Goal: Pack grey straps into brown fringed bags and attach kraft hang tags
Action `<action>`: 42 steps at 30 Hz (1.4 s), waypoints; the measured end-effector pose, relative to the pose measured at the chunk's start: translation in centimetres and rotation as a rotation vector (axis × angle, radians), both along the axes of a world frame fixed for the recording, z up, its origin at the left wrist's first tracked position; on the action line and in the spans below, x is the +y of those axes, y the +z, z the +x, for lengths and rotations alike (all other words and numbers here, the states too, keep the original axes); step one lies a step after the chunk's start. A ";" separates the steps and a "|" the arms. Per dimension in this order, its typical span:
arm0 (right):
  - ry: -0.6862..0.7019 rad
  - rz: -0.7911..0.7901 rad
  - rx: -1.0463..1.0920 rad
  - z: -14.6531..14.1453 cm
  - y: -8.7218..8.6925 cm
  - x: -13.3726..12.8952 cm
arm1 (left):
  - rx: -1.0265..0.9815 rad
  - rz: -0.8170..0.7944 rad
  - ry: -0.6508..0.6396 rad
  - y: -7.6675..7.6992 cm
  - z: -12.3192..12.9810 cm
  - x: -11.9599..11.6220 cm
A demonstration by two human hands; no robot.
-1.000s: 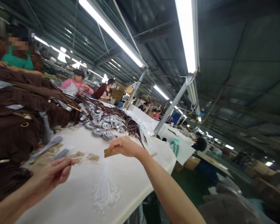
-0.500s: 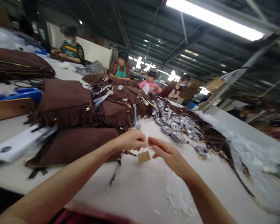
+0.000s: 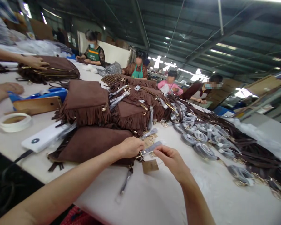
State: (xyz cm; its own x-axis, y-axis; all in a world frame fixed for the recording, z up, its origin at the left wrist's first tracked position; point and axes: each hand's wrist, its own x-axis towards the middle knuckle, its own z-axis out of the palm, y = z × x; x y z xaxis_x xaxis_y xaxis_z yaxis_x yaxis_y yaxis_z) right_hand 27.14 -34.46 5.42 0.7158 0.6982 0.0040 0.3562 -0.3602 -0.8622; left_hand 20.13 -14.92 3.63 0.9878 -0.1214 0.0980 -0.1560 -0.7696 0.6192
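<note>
A dark brown bag (image 3: 96, 142) lies flat on the white table, its right end beside my left hand (image 3: 131, 147). The fingers of my left hand are closed at the bag's metal hardware; what they pinch is too small to make out. Just to the right, my right hand (image 3: 170, 157) is pinched near the end of a small grey wrapped strip (image 3: 152, 147), and its exact hold is unclear. A tan card tag (image 3: 150, 167) hangs between and below the hands. A wrapped zipper pull (image 3: 126, 182) trails onto the table.
Fringed brown bags (image 3: 87, 101) are piled behind. Coiled, wrapped straps (image 3: 202, 150) spread along the right. At left are a white power bank (image 3: 43, 137), a tape roll (image 3: 15, 122) and a phone (image 3: 37, 105). Another person's hand (image 3: 36, 62) rests on stacked bags; several people sit beyond.
The view has swung left, bringing the tape roll and another person's hands into sight. My hands are slightly farther apart, and the grey strip now shows between them.
</note>
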 end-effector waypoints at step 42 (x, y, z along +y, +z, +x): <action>-0.035 0.152 0.221 -1.5 -4.9 1.1 | -0.042 -0.116 0.030 -1.4 -1.3 -0.3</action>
